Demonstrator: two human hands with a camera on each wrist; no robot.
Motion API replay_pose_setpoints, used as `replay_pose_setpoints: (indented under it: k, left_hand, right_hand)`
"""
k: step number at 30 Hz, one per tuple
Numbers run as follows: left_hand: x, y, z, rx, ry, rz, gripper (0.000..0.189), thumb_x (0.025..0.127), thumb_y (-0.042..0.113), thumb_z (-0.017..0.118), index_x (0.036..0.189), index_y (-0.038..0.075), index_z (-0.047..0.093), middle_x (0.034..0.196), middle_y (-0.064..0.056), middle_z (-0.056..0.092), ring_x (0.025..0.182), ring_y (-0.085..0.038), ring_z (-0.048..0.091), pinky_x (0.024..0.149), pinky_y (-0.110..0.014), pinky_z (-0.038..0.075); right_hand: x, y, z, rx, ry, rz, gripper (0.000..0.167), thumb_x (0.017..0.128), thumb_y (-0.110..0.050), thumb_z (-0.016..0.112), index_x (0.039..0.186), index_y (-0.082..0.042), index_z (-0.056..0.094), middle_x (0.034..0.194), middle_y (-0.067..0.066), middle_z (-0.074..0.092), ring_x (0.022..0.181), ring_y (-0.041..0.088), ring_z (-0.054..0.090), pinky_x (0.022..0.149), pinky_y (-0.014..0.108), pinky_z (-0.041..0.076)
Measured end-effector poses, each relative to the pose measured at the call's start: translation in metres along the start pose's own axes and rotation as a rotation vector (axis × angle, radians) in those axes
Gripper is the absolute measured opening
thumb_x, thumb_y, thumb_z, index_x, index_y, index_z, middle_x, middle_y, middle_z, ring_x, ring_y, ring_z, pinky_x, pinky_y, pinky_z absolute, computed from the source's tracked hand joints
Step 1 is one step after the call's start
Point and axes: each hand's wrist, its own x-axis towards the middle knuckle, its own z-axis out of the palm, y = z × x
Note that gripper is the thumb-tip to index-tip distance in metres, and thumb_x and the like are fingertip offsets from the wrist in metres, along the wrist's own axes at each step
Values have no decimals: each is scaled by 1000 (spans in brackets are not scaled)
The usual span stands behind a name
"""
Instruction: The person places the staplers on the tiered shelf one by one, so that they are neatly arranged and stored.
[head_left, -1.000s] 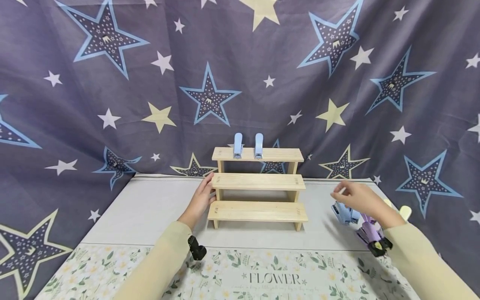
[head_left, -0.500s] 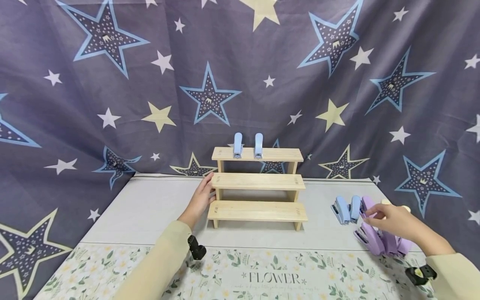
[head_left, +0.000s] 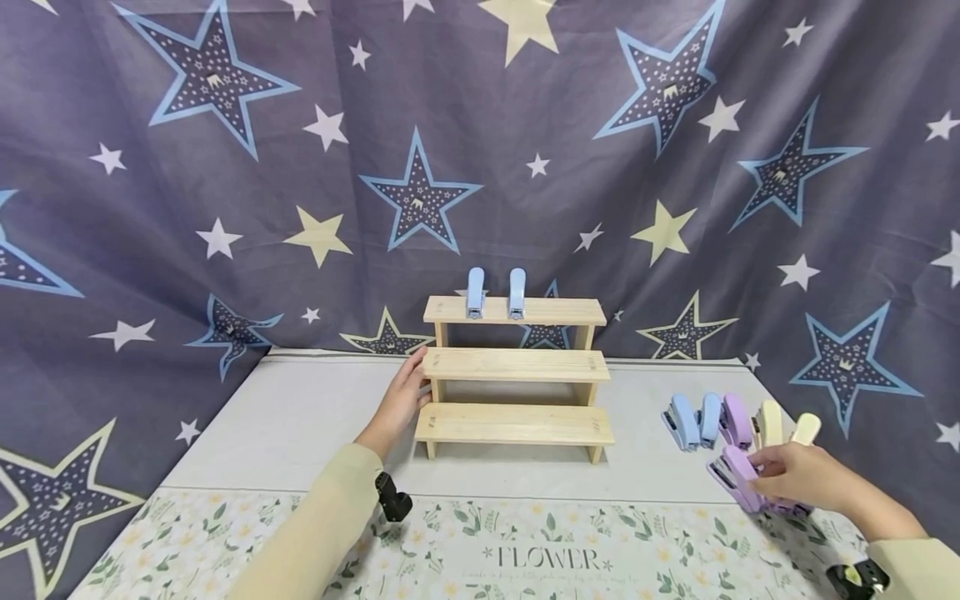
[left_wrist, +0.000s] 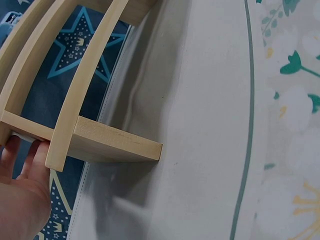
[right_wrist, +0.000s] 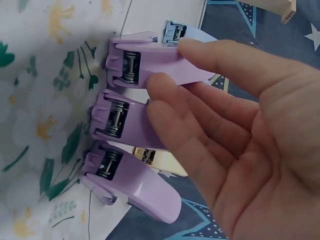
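A three-step wooden shelf (head_left: 517, 425) stands at the middle of the table. My left hand (head_left: 399, 408) holds its left side at the middle step, and in the left wrist view the fingers (left_wrist: 37, 162) reach round the side panel. At the right, my right hand (head_left: 806, 479) pinches a purple stapler (right_wrist: 167, 65) between thumb and fingers; the stapler stands on its front end. Two more purple staplers, a middle one (right_wrist: 122, 117) and an outer one (right_wrist: 142, 192), line up beside it. In the head view the hand hides part of this row.
Two blue staplers (head_left: 476, 292) stand on the top step. Behind the purple row are two blue staplers (head_left: 682, 421), another purple stapler (head_left: 737, 419) and two cream staplers (head_left: 768, 423). A star-patterned curtain (head_left: 315, 167) hangs at the back. A flower-printed cloth (head_left: 540, 533) covers the front.
My right hand has moved right and down from above the blue staplers to the purple row, and its fingers have come round a purple stapler. The left hand stays at the shelf.
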Motion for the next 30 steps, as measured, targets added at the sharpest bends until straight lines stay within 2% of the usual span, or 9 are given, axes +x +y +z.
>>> replay_pose_setpoints:
  k: [7,11,14,19,26,30]
  left_hand:
    - [1,1,0,8,5,-8,50,112,29,27,161,22,22,159,-16,28,140,-37,35,116,-51,34]
    - [2,1,0,4,-1,-3,50,112,29,27,161,22,22,159,-15,28,140,-37,34,116,-51,33]
    - [2,0,0,0,-5,-1,50,112,28,27,161,20,21,159,-16,28,141,-38,34,117,-51,32]
    - [0,0,0,-4,-3,3,50,112,27,27,161,19,21,159,-17,27,141,-39,33,117,-52,31]
    - [0,-1,1,0,-1,11,50,112,28,26,161,21,22,158,-17,29,141,-38,34,116,-52,32]
    - [0,-1,1,-7,-3,17,50,112,26,26,161,19,21,158,-18,28,140,-39,34,116,-53,32]
  right_hand:
    - [-1,0,6,80,-3,7,33,87,-20,78,105,6,69,61,1,60,54,15,59,47,28,52]
    - [-4,-1,9,102,-12,9,25,88,-24,78,88,-2,66,56,2,58,50,16,59,43,30,54]
    - [-6,-1,12,133,-39,11,31,90,-27,76,77,-8,55,54,3,57,46,15,57,42,31,54]
    - [-6,-2,14,158,-54,44,36,91,-29,75,78,-8,49,55,4,58,46,16,59,41,32,54]
    - [-6,-3,15,132,-17,54,32,91,-29,74,85,-6,52,56,5,59,48,20,62,42,34,56]
    - [-7,-3,15,123,-11,39,32,92,-28,73,81,-7,52,55,4,58,47,20,61,41,34,55]
